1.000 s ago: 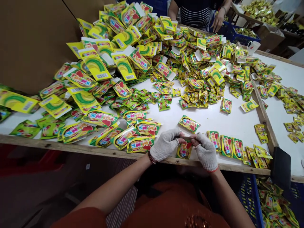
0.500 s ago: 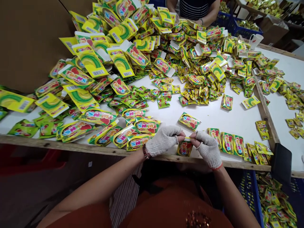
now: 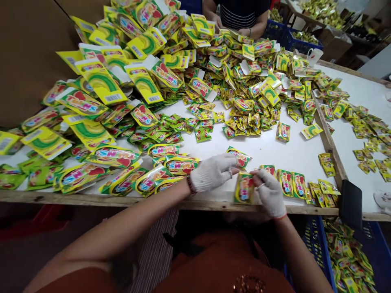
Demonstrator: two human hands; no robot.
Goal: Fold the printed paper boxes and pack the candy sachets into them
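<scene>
Both my hands wear white knit gloves at the near edge of a white table (image 3: 275,152). My right hand (image 3: 270,192) is closed on a small yellow-green candy packet (image 3: 243,188), held upright by its right side. My left hand (image 3: 214,171) rests just left of it, its fingers reaching onto a loose packet (image 3: 241,156) lying on the table; whether it grips that packet is unclear. A short row of the same packets (image 3: 290,183) lies to the right of my right hand.
A large heap of yellow-green packets and flat cartons (image 3: 159,77) covers the left and far side of the table. Another person's arms (image 3: 244,24) work at the far edge. A wooden rail (image 3: 328,142) splits the tabletop. Blue crates (image 3: 345,252) of packets stand lower right.
My left hand let go of the held packet and moved right and forward onto the loose packet. My right hand kept the packet and turned it upright. The view shifted leftward.
</scene>
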